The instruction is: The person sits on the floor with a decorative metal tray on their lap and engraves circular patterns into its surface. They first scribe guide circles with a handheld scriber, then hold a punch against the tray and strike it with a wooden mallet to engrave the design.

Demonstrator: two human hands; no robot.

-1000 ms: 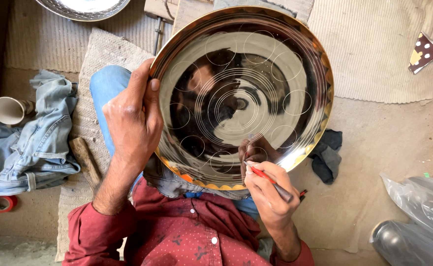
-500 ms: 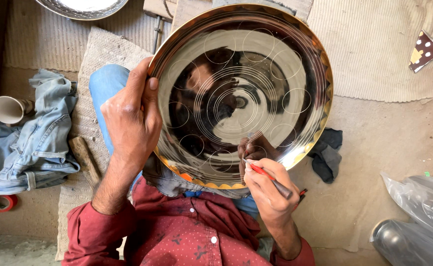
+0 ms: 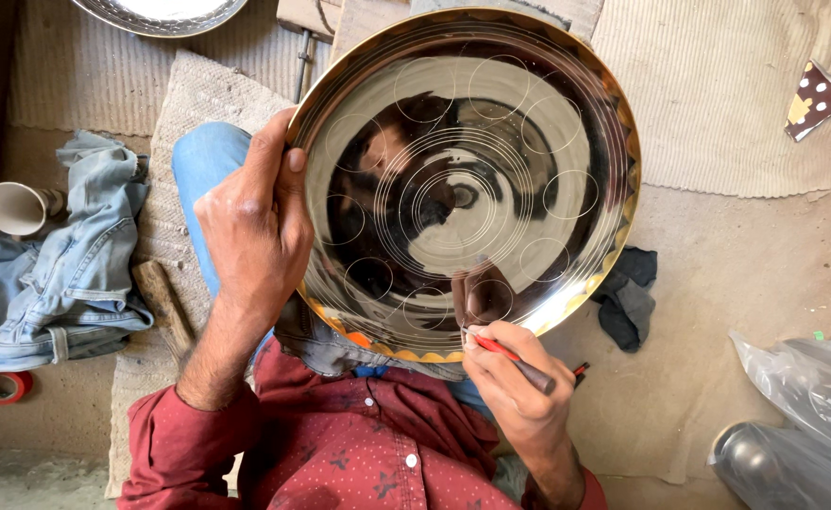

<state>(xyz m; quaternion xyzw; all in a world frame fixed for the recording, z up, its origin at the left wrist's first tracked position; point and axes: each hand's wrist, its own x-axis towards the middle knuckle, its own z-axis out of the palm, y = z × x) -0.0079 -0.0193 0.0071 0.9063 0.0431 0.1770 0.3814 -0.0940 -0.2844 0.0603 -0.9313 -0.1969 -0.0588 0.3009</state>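
Large round polished metal tray (image 3: 529, 142) w/ scribed circles and a scalloped gold rim stood tilted on the person's lap, resting against the blue-jeaned knee (image 3: 198, 161). Left hand (image 3: 255, 227) gripped the tray's left edge, thumb over the rim, fingers curled behind. Right hand (image 3: 515, 382) pinched a slim red-and-black marking tool (image 3: 519, 361), tip touching the tray near its bottom rim. Judged best done w/ the left hand bracing firmly, right wrist anchored, short light strokes following the scribed line. Crumpled denim cloth (image 3: 66, 255) lay to the left.
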